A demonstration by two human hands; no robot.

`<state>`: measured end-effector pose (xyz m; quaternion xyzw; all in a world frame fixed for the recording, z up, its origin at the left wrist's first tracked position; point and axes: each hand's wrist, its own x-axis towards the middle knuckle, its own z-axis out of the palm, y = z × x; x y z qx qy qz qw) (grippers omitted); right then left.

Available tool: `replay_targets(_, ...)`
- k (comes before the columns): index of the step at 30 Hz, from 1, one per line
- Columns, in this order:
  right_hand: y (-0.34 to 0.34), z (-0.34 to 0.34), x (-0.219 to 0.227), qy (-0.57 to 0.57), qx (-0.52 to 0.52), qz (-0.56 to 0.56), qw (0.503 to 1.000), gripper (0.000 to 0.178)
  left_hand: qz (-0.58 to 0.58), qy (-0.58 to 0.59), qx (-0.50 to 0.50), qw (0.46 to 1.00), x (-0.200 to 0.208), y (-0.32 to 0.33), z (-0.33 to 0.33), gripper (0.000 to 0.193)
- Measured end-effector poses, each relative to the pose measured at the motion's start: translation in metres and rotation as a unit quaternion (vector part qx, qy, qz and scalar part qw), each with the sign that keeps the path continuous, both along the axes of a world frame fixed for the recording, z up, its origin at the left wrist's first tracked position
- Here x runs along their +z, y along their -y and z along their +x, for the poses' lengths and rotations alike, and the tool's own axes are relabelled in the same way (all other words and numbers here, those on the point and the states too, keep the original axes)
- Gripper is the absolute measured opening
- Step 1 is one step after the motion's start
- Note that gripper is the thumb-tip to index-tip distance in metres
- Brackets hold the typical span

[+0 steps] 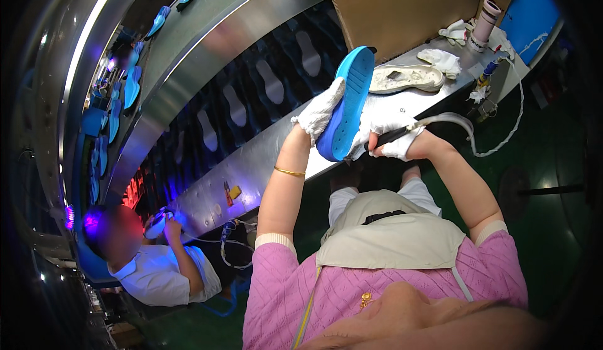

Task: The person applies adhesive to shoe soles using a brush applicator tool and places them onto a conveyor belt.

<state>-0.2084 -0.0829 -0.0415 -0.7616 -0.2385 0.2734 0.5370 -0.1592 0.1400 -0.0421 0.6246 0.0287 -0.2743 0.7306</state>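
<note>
A blue shoe sole (353, 92), lighter at the top and darker toward the heel, is tilted upright above the workbench. My left hand (323, 110), in a white glove, closes around its left edge. At its lower right, my right hand (397, 140) in a white glove with bare fingertips grips a slim black-handled tool (391, 135). A pale hose (452, 119) runs from that tool to the right. The tool's tip is hidden near the sole. Behind the sole lies an off-white sole (411, 79) with a dark patch on the metal bench (402, 109).
White gloves (440, 61) and a pink tumbler (485, 26) stand at the bench's far right, near a cardboard sheet (408, 11). Sole shapes (270, 81) line a dark rack behind. A co-worker (166, 268) handles a shoe part at left. Blue soles (132, 86) ride a conveyor.
</note>
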Motion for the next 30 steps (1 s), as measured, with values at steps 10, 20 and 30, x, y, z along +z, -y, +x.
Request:
replay_targets(10, 0.008, 0.018, 0.001, 0.088, -0.031, 0.037, 0.995, 0.014, 0.05, -0.007, -0.017, 0.999, -0.001, -0.003, 0.003, 0.08)
replay_targets(20, 0.03, 0.021, 0.011, 0.095, -0.045, 0.09, 0.99, 0.014, -0.138, 0.097, 0.132, 0.977, 0.002, -0.023, -0.012, 0.081)
replay_targets(30, 0.012, 0.007, -0.011, 0.113, -0.148, 0.243, 0.952, 0.014, -0.494, -0.043, 0.06, 0.866, -0.072, -0.018, -0.048, 0.064)
